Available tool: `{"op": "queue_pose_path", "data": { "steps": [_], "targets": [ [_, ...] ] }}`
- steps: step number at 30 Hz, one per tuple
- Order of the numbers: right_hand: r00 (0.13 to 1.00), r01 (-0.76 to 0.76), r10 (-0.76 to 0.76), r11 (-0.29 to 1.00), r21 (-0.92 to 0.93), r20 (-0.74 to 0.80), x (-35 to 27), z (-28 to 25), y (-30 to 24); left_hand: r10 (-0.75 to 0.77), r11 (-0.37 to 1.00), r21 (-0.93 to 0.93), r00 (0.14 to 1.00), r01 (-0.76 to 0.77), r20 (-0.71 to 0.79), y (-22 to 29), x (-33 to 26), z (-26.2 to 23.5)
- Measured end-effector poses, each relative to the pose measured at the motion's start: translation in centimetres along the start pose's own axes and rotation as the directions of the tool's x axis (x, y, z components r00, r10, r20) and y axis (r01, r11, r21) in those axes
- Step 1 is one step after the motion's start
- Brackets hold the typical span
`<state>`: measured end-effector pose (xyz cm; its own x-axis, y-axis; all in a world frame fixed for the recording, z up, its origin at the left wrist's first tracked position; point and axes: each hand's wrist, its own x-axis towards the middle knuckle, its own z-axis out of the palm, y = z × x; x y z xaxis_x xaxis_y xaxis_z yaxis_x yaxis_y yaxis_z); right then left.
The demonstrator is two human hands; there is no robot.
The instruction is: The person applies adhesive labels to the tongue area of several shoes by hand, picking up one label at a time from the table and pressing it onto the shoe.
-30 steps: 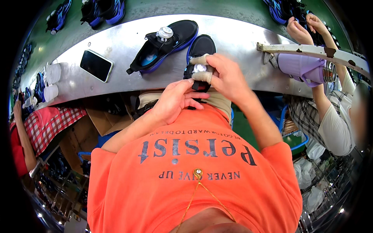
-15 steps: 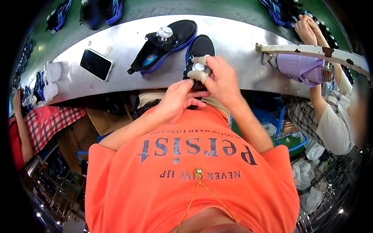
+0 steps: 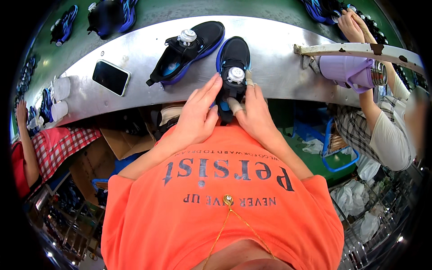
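Observation:
A black sneaker [image 3: 235, 54] with a blue-purple sole and a white round dial [image 3: 236, 75] stands at the table's near edge, toe pointing away. My left hand [image 3: 198, 110] lies along its left side, fingers straight and together, thumb by the heel opening. On the other side, my right hand [image 3: 255, 112] grips the collar, its thumb at the opening and its fingers along the outer wall. Tan covers wrap my right thumb and forefinger. The matching sneaker [image 3: 191, 51], also with a white dial, rests untouched just left, tilted diagonally. The held shoe's heel is partly hidden by my hands.
A phone [image 3: 111, 77] lies left on the curved metal table [image 3: 148, 49]. White round pieces [image 3: 60, 87] sit farther left. At right are a white chipped metal bar [image 3: 351, 48] and a lilac bottle [image 3: 346, 71]. Co-workers sit on both sides; more sneakers [image 3: 110, 17] line the green surface beyond.
My right hand has left the dial and moved down to the shoe's right side. My left hand has shifted up along the left side. The white dial now shows uncovered.

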<state>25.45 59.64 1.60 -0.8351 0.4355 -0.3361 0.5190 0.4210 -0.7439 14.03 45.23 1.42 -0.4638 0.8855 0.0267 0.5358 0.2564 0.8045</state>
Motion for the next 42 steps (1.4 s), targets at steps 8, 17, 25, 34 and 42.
{"op": "queue_pose_path", "data": {
  "steps": [8, 17, 25, 34, 42],
  "targets": [
    [0.966, 0.127, -0.152, 0.984, -0.126, -0.210, 4.1, -3.8, 1.7, -0.267, 0.825, -0.506, 0.963, 0.252, 0.045, 1.6, 0.0, -2.1],
    [0.821, 0.303, -0.270, 0.953, -0.016, -0.504, 20.1, -12.8, 1.0, -0.141, 0.982, 0.032, 0.830, 0.187, -0.539, -3.7, 2.4, -8.2],
    [0.798, 0.592, -0.600, 0.799, 0.111, 0.062, 12.2, -0.3, -1.6, -0.274, 0.956, 0.029, 0.921, 0.293, -0.279, -9.3, 3.5, -6.0],
    [0.823, 0.518, -0.503, 0.855, 0.014, 0.263, 13.3, -2.3, -4.5, -0.275, 0.961, -0.097, 0.904, 0.258, -0.327, -7.0, 4.1, -3.7],
    [0.777, 0.629, -0.551, 0.709, -0.320, 0.305, 11.3, -2.1, -5.8, -0.491, 0.858, -0.371, 0.783, 0.356, -0.382, -7.1, 3.9, -3.9]
  ]
}}
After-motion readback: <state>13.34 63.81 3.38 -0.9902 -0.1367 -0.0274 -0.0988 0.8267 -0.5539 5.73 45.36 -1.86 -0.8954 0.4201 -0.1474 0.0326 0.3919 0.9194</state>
